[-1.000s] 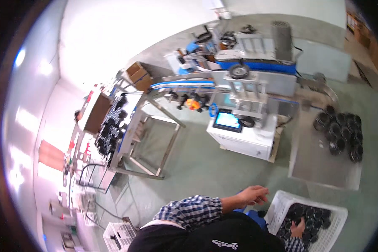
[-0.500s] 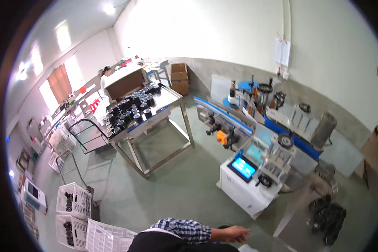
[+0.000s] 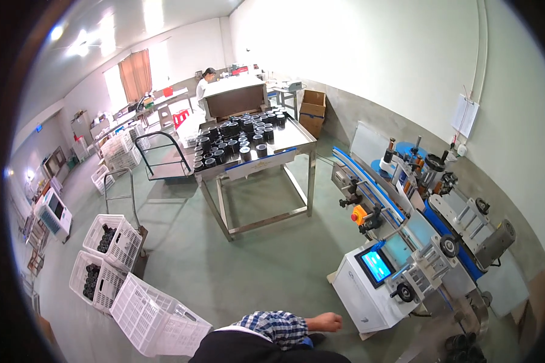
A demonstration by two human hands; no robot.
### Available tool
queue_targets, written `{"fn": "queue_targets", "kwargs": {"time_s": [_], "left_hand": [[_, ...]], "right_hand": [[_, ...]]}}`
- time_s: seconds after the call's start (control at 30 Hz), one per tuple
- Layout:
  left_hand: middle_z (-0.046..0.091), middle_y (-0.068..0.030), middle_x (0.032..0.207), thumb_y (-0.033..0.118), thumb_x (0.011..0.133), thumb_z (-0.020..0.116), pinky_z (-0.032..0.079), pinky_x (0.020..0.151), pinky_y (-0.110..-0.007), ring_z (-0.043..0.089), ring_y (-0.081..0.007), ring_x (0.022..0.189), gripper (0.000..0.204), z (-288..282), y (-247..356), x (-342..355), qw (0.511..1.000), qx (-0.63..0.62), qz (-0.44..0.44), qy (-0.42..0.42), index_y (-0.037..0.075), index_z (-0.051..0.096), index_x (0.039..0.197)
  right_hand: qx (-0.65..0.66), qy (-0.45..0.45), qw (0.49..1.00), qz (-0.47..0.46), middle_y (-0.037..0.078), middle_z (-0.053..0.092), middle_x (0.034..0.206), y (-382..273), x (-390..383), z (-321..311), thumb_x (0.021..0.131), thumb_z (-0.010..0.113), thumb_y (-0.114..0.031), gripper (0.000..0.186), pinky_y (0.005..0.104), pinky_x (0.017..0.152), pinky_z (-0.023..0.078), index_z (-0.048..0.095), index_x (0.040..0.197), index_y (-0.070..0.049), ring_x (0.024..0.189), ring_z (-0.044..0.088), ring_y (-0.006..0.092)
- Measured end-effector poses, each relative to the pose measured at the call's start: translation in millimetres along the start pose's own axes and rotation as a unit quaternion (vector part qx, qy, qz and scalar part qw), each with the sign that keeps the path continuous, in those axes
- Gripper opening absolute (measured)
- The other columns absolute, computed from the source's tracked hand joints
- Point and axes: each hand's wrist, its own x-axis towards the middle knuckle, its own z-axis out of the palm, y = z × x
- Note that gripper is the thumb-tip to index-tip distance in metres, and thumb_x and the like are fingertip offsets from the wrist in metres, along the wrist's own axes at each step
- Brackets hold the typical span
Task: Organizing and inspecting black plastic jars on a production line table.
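The conveyor machine (image 3: 433, 261) stands at right on its white cabinet (image 3: 358, 296) with a lit screen (image 3: 376, 266), followed in size by the steel table (image 3: 293, 137) ahead and the tilted white crate (image 3: 145, 311) at lower left. The left hand (image 3: 325, 322), at lower centre, lies near the cabinet's left side, apart from it, its fingers seemingly curled, though their exact opening and any contents cannot be told; the right hand is out of view, its state unknown. Dark jars (image 3: 234, 146) crowd the table, well beyond the left hand.
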Motion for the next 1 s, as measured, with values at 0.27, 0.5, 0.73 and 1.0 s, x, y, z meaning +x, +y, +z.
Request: {"fn": "queue_targets", "kwargs": {"time_s": [0.27,0.5,0.73,1.0], "left_hand": [[0.064,-0.0135,0.11,0.023,0.081,0.052,0.046,0.09,-0.042,0.059,-0.0313,0.104,0.031,-59.7,-244.2,-97.4,0.895,0.197,-0.379,0.128,0.011,0.067,0.105],[0.063,-0.015,0.113,0.028,0.081,0.052,0.046,0.09,-0.043,0.058,-0.0332,0.107,0.035,-32.2,-210.2,-104.3,0.928,0.181,-0.316,0.074,0.01,0.066,0.107],[0.065,-0.0207,0.099,0.037,0.085,0.05,0.046,0.084,-0.045,0.06,-0.0372,0.095,0.041,10.3,-96.6,-69.0,0.986,0.14,-0.092,-0.005,0.003,0.064,0.101],[0.065,-0.0187,0.1,0.036,0.082,0.053,0.047,0.086,-0.043,0.06,-0.0343,0.1,0.039,-11.9,-144.6,-80.2,0.97,0.183,-0.159,0.022,0.005,0.065,0.101]], "right_hand": [[0.003,-0.028,0.998,-0.048,0.013,0.033,0.141,-12.0,15.3,21.8,0.086,0.055,-0.05,0.068,0.0575,0.099,0.029,0.028,0.137,-0.014,0.127,0.031,0.0354],[0.007,-0.032,0.996,-0.082,0.014,0.035,0.139,-23.0,22.1,34.4,0.086,0.055,-0.049,0.065,0.0558,0.098,0.031,0.031,0.135,-0.012,0.125,0.034,0.0354],[0.019,-0.022,0.995,-0.099,0.015,0.038,0.137,-25.5,26.2,44.0,0.086,0.055,-0.048,0.063,0.0541,0.097,0.032,0.034,0.132,-0.011,0.122,0.036,0.0354],[0.035,-0.018,0.995,-0.095,0.016,0.04,0.134,-1.9,21.3,59.0,0.086,0.056,-0.046,0.06,0.0521,0.095,0.034,0.037,0.129,-0.008,0.12,0.039,0.0354]]}}
